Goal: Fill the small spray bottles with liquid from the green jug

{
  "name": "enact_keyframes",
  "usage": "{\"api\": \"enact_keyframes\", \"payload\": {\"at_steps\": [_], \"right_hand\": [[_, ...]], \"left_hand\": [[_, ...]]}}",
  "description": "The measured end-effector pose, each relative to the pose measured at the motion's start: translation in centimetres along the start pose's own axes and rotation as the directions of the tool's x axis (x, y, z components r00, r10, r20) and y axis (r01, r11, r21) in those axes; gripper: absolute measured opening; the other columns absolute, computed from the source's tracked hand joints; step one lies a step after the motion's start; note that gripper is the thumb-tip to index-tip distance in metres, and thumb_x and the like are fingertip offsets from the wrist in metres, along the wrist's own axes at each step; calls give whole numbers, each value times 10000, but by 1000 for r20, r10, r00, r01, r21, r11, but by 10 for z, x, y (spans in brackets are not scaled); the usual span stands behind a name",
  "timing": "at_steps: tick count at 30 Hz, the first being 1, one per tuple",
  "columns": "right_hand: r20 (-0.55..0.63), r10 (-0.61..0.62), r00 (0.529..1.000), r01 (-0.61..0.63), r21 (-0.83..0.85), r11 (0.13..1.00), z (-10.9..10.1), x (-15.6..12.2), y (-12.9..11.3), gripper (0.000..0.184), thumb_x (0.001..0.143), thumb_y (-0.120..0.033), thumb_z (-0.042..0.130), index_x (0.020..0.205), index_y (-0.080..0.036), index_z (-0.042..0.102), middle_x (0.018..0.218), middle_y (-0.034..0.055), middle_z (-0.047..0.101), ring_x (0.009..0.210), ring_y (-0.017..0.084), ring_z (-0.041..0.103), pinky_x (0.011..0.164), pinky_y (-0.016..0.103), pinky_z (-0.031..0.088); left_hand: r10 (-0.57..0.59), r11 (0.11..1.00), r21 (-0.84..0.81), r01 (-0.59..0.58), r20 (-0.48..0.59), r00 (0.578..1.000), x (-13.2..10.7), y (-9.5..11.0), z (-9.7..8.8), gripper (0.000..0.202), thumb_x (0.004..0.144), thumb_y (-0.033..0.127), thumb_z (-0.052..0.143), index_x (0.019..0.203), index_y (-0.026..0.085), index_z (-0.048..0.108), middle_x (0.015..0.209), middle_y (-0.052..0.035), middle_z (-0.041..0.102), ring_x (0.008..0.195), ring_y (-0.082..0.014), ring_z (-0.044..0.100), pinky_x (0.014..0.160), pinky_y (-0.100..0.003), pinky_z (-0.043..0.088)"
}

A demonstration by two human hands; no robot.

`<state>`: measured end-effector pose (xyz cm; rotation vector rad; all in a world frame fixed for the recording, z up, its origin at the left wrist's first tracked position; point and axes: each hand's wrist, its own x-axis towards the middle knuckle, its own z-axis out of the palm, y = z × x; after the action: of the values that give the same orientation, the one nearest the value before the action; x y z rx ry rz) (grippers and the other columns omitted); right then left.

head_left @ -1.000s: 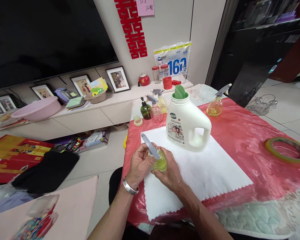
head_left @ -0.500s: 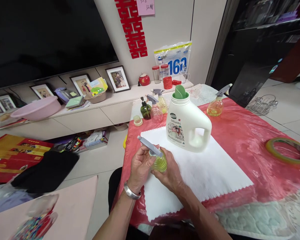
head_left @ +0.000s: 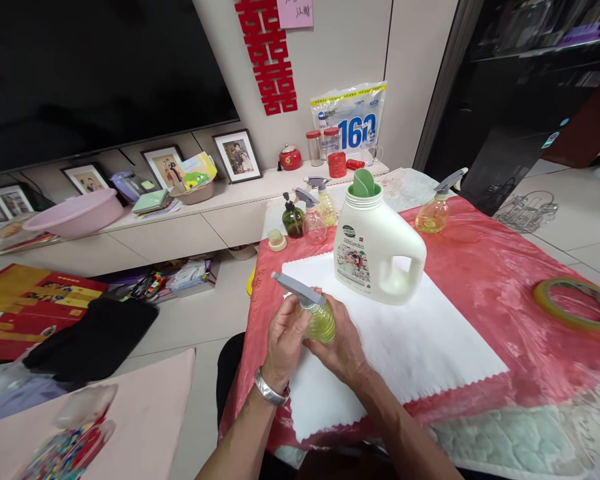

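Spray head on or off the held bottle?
On: the gray spray head sits atop the neck of the held bottle. Whether it's fully tightened: cannot tell.

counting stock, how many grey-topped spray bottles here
4: lime bottle in left hand and right hand; pink bottle and pale yellow bottle left of the jug; amber bottle right of it. The jug may hide others.
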<state>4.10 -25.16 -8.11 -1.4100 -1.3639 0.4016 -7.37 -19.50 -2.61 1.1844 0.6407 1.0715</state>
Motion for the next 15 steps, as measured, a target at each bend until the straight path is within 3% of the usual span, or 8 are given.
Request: {"api": "enact_keyframes", "payload": {"at_steps": [10, 15], "right_hand": [[-28, -6, 1000, 6, -14, 1000, 2, -1, 3, 719, 861, -381, 693, 1473, -211, 358, 1332, 109, 543, 1217, 286, 528, 1049, 449, 502], [-27, 4, 1000, -4, -25, 1000, 3, -1, 4, 710, 860, -394, 697, 1463, -212, 369, 1316, 116, 552, 1207, 292, 535, 1014, 444, 522]], "left_hand": [[19, 997, -66, -24, -79, 997, 1, -4, 7, 429, 703, 281, 892, 1054, 232, 652, 1131, -62, 758, 1096, -240, 713, 1008, -406, 544], [40, 999, -13, -40, -8, 999, -1, -2, 5, 480, 802, 372, 808, 1235, 228, 658, 1262, -110, 726, 1213, -276, 661, 1065, -423, 505]]}}
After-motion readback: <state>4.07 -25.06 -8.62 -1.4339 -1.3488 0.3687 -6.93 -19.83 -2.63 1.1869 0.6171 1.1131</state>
